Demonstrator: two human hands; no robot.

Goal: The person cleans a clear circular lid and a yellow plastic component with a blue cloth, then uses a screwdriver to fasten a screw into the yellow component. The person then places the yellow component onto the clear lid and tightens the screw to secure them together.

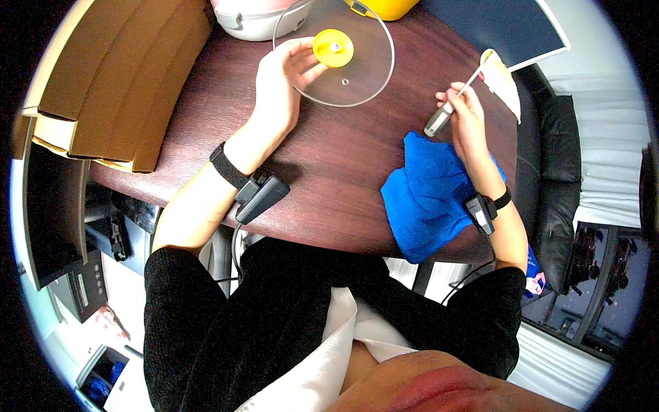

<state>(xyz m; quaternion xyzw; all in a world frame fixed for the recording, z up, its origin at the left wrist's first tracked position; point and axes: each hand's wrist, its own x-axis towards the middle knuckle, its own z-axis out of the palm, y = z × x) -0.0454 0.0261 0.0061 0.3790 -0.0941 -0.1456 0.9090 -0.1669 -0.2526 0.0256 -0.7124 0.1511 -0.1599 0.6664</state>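
My left hand [278, 79] holds a round clear glass lid [367, 72] over the far middle of the table. Its fingers close on the left side of the lid's yellow knob [333, 48], which has a small silver screw at its centre. Farther right, my right hand [468, 120] grips a screwdriver [439, 121] with a grey handle and a thin shaft slanting up to the right. The shaft's tip is hard to tell from a pale object behind it. Below that hand a crumpled blue cloth [425, 196] lies on the table's right side, partly under my right forearm.
A dark reddish-brown table [329, 178] spans the middle. Cardboard boxes [123, 82] stand on its left, a white and pink appliance [254, 17] and a yellow object [391, 7] at the far edge. A dark panel [494, 31] rises far right, near a black sofa [556, 144]. Both wrists carry cabled devices.
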